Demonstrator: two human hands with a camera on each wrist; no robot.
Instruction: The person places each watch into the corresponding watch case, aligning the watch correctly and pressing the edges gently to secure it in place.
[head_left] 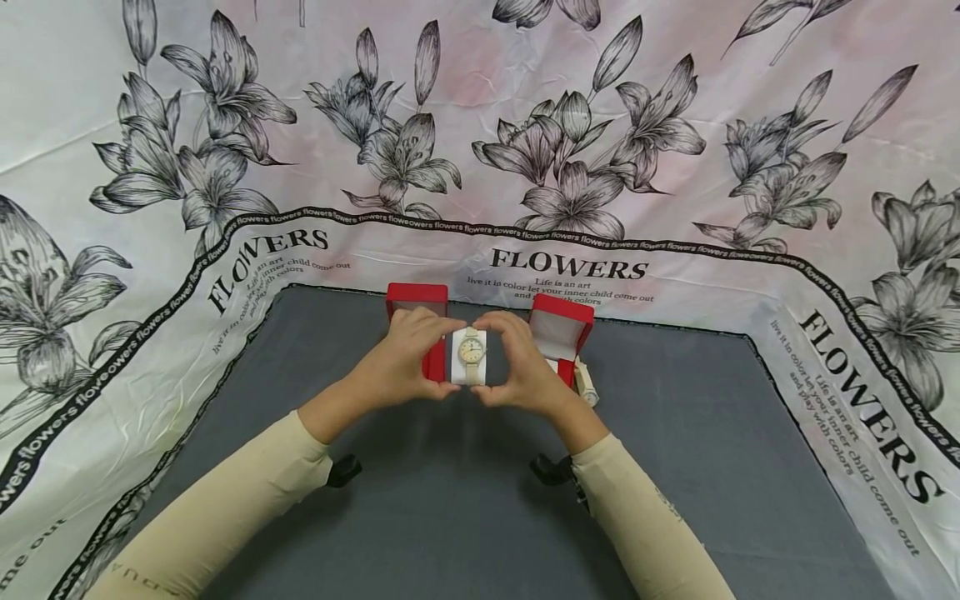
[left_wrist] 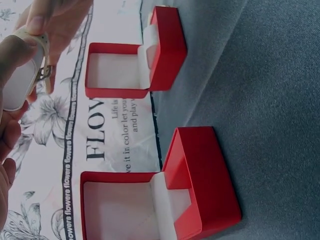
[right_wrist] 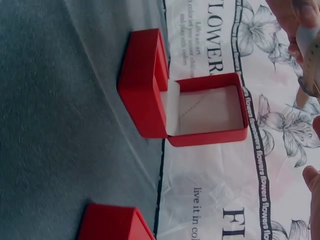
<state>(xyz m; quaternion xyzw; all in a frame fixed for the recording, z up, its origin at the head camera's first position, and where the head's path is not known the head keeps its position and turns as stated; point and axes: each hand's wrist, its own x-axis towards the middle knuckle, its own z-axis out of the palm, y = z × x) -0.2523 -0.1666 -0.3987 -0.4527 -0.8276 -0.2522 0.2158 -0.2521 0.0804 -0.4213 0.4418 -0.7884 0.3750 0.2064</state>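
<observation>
A wristwatch with a cream strap and gold-rimmed dial is wrapped round a white cushion. It is held up over the table, dial toward the head camera. My left hand pinches it from the left, index finger at the top and thumb at the bottom. Likewise, my right hand pinches it from the right. The strap's buckle shows on the underside in the left wrist view. Behind the hands stand two red boxes with raised lids, a left box and a right box.
A second cream-strapped watch lies against the right side of the right box. Grey cloth covers the table, and a white flower-printed sheet surrounds its back and sides.
</observation>
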